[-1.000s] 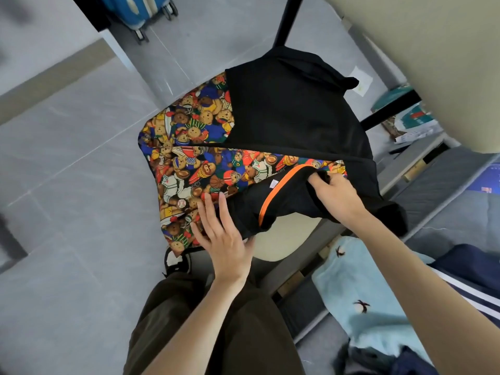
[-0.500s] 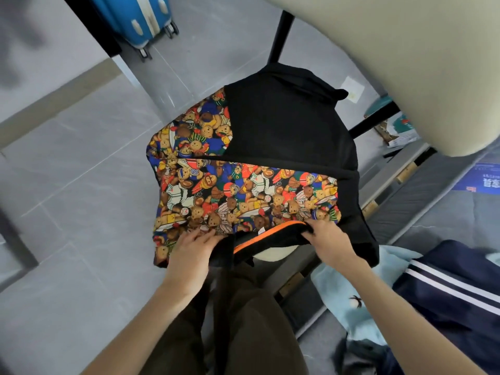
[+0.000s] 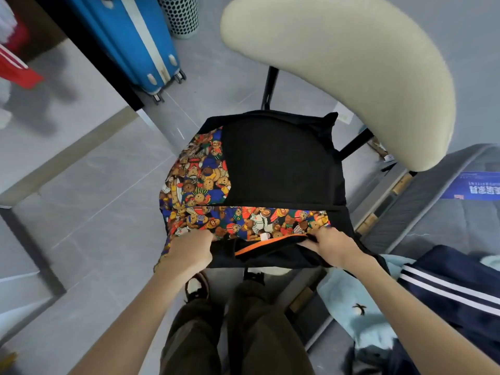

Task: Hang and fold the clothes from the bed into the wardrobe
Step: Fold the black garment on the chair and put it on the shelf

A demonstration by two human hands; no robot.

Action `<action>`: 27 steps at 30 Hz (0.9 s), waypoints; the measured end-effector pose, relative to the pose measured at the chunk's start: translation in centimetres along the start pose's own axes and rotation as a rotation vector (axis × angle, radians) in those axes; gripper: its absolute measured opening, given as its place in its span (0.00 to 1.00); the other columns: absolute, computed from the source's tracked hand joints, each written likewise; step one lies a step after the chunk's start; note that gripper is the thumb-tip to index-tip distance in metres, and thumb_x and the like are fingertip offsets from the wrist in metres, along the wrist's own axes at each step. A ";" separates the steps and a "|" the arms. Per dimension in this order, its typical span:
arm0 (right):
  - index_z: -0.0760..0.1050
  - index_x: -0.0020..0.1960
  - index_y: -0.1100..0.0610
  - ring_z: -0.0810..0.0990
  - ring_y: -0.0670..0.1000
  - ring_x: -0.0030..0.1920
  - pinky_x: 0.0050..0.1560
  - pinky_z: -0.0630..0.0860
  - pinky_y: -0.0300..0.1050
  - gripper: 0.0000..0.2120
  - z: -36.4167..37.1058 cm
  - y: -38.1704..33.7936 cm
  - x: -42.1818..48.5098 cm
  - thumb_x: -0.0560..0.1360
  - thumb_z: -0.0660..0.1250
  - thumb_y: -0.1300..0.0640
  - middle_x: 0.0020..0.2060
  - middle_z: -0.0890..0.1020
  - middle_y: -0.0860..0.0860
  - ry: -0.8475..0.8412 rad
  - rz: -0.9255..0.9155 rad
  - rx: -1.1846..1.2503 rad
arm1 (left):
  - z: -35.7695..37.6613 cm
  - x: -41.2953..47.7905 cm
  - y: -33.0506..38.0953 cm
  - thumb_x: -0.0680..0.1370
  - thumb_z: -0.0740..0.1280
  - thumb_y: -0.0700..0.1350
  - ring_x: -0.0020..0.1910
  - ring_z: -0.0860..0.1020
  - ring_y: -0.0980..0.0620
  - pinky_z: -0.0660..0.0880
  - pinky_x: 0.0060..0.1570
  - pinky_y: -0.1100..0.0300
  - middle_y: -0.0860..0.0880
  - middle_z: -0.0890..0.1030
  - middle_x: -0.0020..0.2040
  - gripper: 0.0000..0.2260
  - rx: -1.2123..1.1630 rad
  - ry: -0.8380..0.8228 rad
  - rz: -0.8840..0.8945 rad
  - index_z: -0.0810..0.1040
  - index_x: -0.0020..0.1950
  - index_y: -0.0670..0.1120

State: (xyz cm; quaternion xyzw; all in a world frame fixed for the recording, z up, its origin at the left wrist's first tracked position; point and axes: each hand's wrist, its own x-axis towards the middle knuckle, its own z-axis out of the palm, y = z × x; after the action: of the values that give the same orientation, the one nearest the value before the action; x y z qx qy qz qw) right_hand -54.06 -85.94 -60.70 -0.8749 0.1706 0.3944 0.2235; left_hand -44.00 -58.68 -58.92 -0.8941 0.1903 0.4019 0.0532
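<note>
The black garment (image 3: 281, 163), soft and matte with busy teddy-bear print panels and a thin orange trim, lies spread over the seat of a chair (image 3: 338, 77) with a curved, padded cream backrest. The left hand (image 3: 189, 253) and right hand (image 3: 328, 246) each grip its near hem, fingertips buried in folds. The seat is mostly hidden. On the bed (image 3: 446, 212), a pale blue cloth (image 3: 351, 307) and a navy striped garment (image 3: 446, 280) are cut off.
</note>
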 end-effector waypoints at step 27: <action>0.37 0.76 0.35 0.40 0.64 0.77 0.71 0.38 0.71 0.29 2.6 0.2 13.5 0.77 0.37 0.33 0.79 0.42 0.49 0.462 0.049 -0.337 | 1.7 17.4 -1.1 0.80 0.48 0.62 0.76 0.41 0.35 0.33 0.65 0.31 0.45 0.48 0.79 0.24 -0.064 0.472 -0.116 0.52 0.76 0.64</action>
State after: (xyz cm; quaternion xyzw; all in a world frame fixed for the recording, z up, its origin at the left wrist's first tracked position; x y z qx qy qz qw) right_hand -47.28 -86.42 -72.65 -0.9619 0.1703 0.2127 0.0203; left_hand -34.26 -62.45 -72.95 -0.9740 0.1327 0.1838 0.0018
